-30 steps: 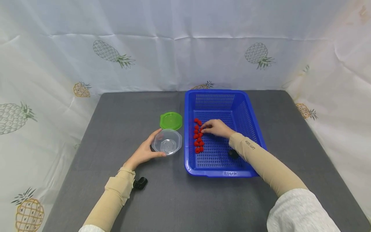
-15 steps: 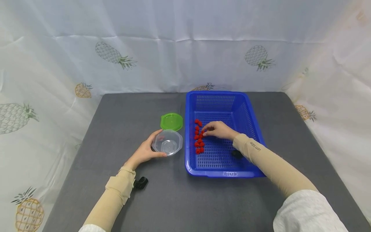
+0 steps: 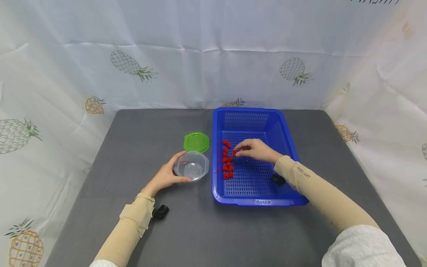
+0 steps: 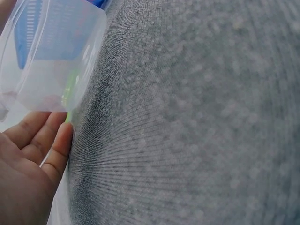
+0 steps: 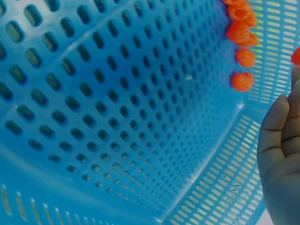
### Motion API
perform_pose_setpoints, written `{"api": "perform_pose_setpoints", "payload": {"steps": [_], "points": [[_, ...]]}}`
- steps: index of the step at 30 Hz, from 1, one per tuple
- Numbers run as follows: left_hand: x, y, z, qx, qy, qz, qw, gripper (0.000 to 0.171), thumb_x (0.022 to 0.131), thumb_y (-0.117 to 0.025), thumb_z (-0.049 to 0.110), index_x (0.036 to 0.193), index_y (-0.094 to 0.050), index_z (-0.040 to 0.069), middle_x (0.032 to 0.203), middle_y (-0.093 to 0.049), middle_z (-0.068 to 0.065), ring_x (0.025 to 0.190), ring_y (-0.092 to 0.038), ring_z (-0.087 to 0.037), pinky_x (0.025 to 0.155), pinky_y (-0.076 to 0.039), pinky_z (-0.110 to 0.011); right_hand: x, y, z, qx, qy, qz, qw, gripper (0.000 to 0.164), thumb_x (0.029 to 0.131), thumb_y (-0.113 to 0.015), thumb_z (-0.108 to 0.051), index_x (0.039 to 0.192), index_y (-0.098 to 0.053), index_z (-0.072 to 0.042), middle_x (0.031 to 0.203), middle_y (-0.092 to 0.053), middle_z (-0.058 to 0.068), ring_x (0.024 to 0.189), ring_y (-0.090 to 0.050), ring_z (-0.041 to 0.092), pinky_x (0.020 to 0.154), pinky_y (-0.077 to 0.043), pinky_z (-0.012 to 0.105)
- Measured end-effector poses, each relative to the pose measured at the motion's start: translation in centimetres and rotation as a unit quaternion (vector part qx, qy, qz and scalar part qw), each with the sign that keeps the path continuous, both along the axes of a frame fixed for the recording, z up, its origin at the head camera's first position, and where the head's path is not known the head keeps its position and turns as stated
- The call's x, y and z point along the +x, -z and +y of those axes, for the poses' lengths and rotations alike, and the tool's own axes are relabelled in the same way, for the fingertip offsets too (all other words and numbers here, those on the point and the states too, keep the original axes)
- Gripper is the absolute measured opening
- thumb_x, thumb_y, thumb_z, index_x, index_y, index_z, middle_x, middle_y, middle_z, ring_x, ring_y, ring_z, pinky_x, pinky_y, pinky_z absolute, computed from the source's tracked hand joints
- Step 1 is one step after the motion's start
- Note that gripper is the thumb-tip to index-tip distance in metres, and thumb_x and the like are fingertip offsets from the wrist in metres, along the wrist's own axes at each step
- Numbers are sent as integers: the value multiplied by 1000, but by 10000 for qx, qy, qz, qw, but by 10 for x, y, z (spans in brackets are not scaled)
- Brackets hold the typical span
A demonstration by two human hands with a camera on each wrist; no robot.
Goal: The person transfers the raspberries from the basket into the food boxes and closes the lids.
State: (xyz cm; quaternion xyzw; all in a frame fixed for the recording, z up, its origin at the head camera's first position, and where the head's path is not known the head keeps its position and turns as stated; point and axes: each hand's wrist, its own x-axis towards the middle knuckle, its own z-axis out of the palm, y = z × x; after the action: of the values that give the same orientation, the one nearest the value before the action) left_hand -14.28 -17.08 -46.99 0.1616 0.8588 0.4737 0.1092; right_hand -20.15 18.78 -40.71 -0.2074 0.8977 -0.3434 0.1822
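My left hand (image 3: 164, 175) grips a clear plastic tub (image 3: 191, 166) by its side, thumb near the front and fingers behind. In the left wrist view the tub (image 4: 51, 56) stands upright beside the hand (image 4: 30, 161), and nothing shows inside it. Over the blue basket (image 3: 240, 202), my right hand (image 3: 257, 150) pinches a red raspberry (image 3: 235, 152) between thumb and fingertips. Only an edge of that raspberry (image 5: 296, 56) appears in the right wrist view. Several more raspberries (image 3: 228, 167) lie along the basket's left side, just left of the hand.
A green lid (image 3: 196, 142) lies on the grey table (image 3: 146, 141) behind the tub, close to the basket's left wall. A patterned white cloth (image 3: 180, 78) hangs behind the table. A black wrist camera (image 3: 161, 212) sits by the left forearm, another (image 3: 278, 180) by the right.
My right hand has drawn a little to the right, and the raspberry at its fingertips now stands apart from the row. The left hand keeps its hold on the tub.
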Motion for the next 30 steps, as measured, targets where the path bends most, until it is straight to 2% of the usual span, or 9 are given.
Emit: {"api": "perform_pose_setpoints", "payload": {"steps": [5,8,12,17,24,27,30], "points": [[-1,-3,-1,-4,4,-36,10000,99,64,-85,33,144,-28,31,135,-54,-7,119,-53,-31,94,-40,-46,-1,-6,1,-142,225,-52,9996,27,85,-65,-40,108,-68,-26,99,-67,-4,79,-56,13,71,-45,28],[-2,-4,-1,-36,13,-29,10000,99,64,-85,33,144,-28,31,135,-54,-7,116,-55,-31,92,-42,-43,-1,-9,1,-326,269,-64,9991,28,85,-65,-40,108,-67,-24,101,-67,-2,88,-61,19,75,-48,30],[-2,-3,-1,-21,30,-11,10000,100,64,-86,32,145,-27,27,135,-54,-8,118,-54,-31,93,-42,-43,-2,-15,-1,-593,294,-48,9978,29,85,-65,-40,109,-67,-23,101,-66,0,93,-60,29,76,-49,35],[-1,-1,-1,95,79,27,9999,99,65,-85,30,145,-27,26,135,-53,-10,119,-54,-31,92,-43,-44,-2,-22,-5,-944,202,-85,9953,31,86,-65,-38,111,-66,-20,103,-66,3,99,-61,35,84,-49,45],[0,0,0,167,103,41,9998,99,66,-84,27,146,-26,22,135,-53,-12,121,-53,-31,94,-42,-45,-1,-32,-16,-1089,126,-24,9940,30,84,-67,-37,109,-67,-21,104,-66,1,96,-64,22,83,-51,36],[4,-9,3,231,106,1,9997,97,68,-84,21,146,-26,18,136,-52,-15,122,-52,-33,95,-42,-47,0,-34,-22,-1312,72,-87,9913,29,85,-66,-35,110,-66,-20,106,-66,3,98,-64,24,86,-51,38],[10,-24,7,270,131,-42,9995,95,69,-82,16,146,-26,12,135,-51,-20,123,-51,-36,95,-41,-49,2,-33,-28,-1552,36,-140,9878,28,87,-65,-32,111,-65,-18,105,-65,4,97,-63,25,87,-51,41]]}}
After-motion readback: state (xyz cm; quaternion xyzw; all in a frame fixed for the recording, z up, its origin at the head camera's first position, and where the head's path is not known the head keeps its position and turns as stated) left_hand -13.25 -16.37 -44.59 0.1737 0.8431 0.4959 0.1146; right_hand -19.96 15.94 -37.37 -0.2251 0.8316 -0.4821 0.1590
